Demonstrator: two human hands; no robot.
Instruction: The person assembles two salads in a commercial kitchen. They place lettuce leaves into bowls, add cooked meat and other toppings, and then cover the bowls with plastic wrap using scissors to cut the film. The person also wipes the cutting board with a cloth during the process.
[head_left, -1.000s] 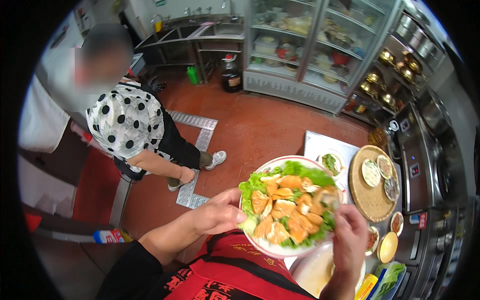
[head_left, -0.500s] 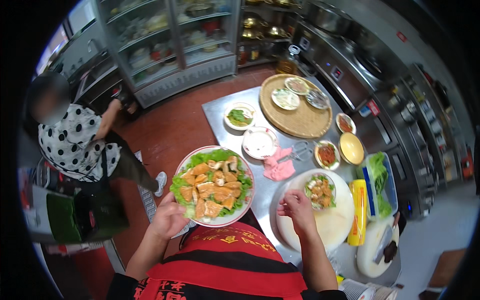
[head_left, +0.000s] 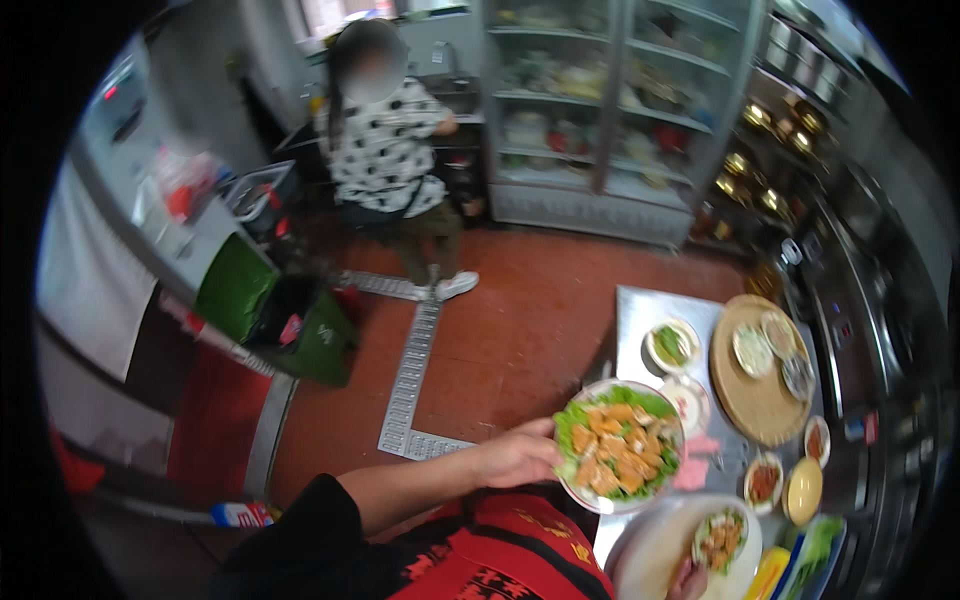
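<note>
My left hand (head_left: 520, 455) grips the rim of a large white plate (head_left: 600, 508) with a red edge, holding it up in front of my apron. Green lettuce lines the plate, with golden-brown cut pieces (head_left: 618, 440) heaped over it. Low in the picture, my right hand (head_left: 688, 580) is just below a small plate of similar pieces on greens (head_left: 722, 540). That small plate rests on a round white cutting board (head_left: 640, 565). The right hand's fingers are too small and blurred to show whether they touch the small plate.
On the steel table (head_left: 640, 312) are a bowl of greens (head_left: 672, 345), a pink cloth (head_left: 693, 468), a woven tray (head_left: 745, 395) with small dishes, and a yellow bowl (head_left: 803, 492). A co-worker (head_left: 385, 150) stands by the sink. A green bin (head_left: 325, 335) gapes at the left.
The view has swung left, so the table now lies farther right and the bin shows more fully. The large plate stays in my left hand. My right hand now appears lower, below the small plate.
</note>
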